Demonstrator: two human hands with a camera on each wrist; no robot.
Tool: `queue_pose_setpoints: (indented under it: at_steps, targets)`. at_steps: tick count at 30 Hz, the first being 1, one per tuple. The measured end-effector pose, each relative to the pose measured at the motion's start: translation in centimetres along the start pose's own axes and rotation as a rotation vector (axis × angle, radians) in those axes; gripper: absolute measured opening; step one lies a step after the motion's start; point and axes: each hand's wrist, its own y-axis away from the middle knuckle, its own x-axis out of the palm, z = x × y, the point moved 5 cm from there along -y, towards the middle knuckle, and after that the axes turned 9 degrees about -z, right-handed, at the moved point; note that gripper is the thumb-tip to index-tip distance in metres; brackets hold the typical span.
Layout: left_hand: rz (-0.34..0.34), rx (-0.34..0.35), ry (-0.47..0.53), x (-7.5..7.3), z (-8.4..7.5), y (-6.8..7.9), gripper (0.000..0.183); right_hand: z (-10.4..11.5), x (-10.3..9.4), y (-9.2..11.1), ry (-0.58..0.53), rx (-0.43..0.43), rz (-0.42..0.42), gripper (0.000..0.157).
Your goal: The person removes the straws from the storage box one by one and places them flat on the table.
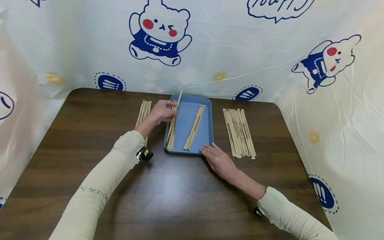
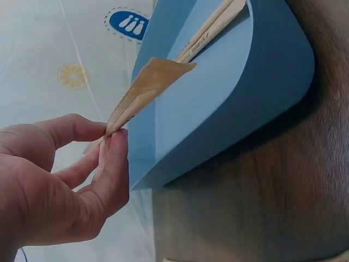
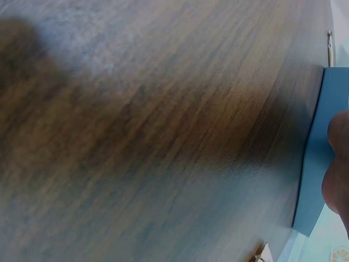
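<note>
I see a brown table (image 1: 177, 200); behind its far edge hangs a pale sheet (image 1: 225, 50) printed with bears (image 1: 162, 36).

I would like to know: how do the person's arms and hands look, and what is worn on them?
The long cream fabric left sleeve has faint dark lettering across the forearm; the right sleeve is the same cream. At each sleeve's wrist end is a small black device, the left one with a yellow patch. The left hand and right hand wear no gloves.
</note>
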Motion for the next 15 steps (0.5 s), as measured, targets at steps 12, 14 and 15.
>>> queue_pose_setpoints:
  at_steps: [12, 14, 15]
  targets:
    - [-0.048, -0.005, -0.064, -4.5, 1.7, 0.6, 0.054, 0.0, -0.1, 0.0, 0.009, -0.018, -0.017, 0.027]
    - [-0.064, -0.003, -0.091, -5.4, 2.3, 0.8, 0.054, 0.0, -0.1, 0.0, 0.006, -0.018, -0.017, 0.027]
    - [-0.07, 0.004, -0.102, -5.8, 2.6, 0.8, 0.055, 0.0, -0.1, 0.0, 0.005, -0.019, -0.017, 0.027]
